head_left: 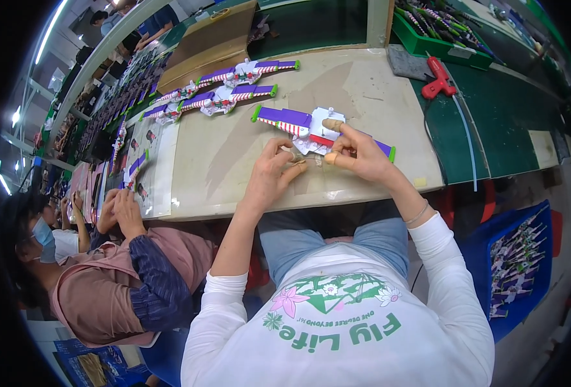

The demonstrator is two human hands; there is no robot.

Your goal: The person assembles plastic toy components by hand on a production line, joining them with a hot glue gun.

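A toy wing piece [292, 120], purple and white with red stripes and green tips, lies on the worktable [363, 84] in front of me. My right hand [356, 155] presses on its white centre, with taped fingertips on it. My left hand [269, 174] rests beside it at the lower left, fingers pinched on a small part at the toy's edge. Two more finished wing toys [234, 87] lie further back on the table.
A red glue gun [438, 77] lies on the green mat at right. A green bin [440, 39] holds several parts. A blue crate [514, 264] of wing pieces stands lower right. A co-worker [105, 271] sits at my left. A cardboard box [208, 45] stands behind.
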